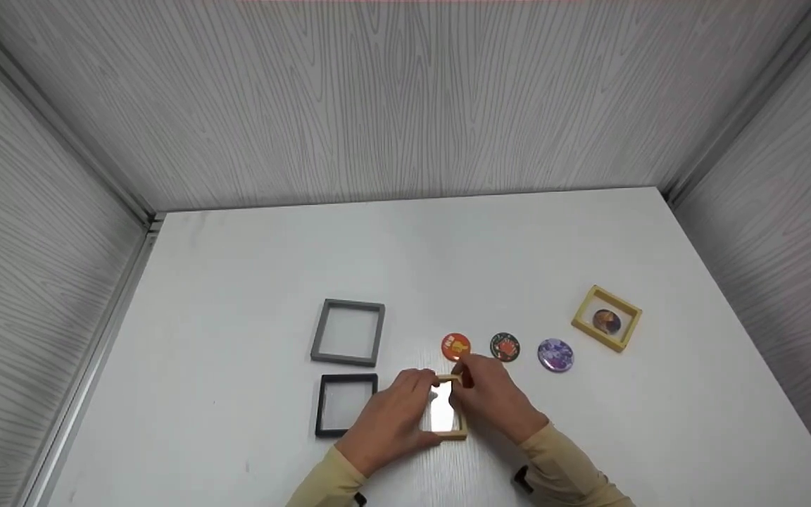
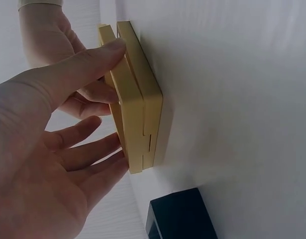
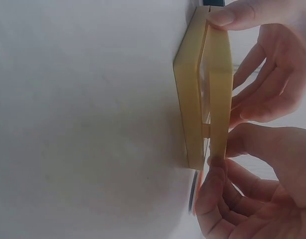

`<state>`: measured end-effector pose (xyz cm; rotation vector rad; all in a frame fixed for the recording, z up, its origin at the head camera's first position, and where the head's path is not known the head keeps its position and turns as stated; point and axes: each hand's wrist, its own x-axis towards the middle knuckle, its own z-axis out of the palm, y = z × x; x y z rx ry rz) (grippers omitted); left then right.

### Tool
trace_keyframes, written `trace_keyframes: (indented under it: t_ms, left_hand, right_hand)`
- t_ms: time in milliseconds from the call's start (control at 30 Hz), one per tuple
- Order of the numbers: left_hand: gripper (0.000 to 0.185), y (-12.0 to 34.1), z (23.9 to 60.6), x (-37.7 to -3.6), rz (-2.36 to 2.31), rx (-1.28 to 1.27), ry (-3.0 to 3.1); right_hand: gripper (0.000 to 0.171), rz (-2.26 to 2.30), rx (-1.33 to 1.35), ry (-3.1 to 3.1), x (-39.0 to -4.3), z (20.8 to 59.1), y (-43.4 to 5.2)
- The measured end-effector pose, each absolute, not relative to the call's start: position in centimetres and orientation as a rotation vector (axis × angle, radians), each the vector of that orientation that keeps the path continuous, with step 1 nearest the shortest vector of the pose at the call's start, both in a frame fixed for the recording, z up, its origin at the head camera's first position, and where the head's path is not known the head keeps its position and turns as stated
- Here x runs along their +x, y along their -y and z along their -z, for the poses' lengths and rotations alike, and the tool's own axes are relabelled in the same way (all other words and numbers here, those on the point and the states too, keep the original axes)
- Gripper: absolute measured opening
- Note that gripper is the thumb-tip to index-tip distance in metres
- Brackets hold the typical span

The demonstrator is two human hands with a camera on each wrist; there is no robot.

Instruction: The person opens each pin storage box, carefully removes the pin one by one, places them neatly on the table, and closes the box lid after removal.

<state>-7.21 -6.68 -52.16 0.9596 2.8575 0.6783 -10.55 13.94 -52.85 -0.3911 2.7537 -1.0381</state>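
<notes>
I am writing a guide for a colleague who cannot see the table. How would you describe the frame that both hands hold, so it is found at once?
On the white table, look at the near edge, right of the black frame. The yellow frame lies there between the left hand and right hand. Unlike the other yellow frame far right, it holds no badge and its halves stand slightly apart.

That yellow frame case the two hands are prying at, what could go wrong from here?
The yellow frame case is only partly open, hinged at one edge, so it might snap shut on the fingertips. The left hand and right hand grip just its rims, so it could slip and knock the orange badge close by.
</notes>
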Motion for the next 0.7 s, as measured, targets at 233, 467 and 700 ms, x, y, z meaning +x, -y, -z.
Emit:
trace_keyframes:
  t_ms: [233, 467, 700]
  left_hand:
    - [0.074, 6.64, 52.12, -7.17, -0.697, 0.952, -2.853]
    - [0.076, 6.5, 52.04, -7.23, -0.657, 0.943, -2.852]
    - [0.077, 6.46, 52.01, -7.17, -0.604, 0.965, -2.87]
  right_hand:
    - [0.009, 1.059, -0.409, -2.761, -10.37, 53.19, -14.06]
    - [0.009, 1.1, -0.398, -2.761, -10.25, 53.42, -14.09]
    - [0.01, 1.142, -0.369, -2.756, -10.13, 53.83, -14.12]
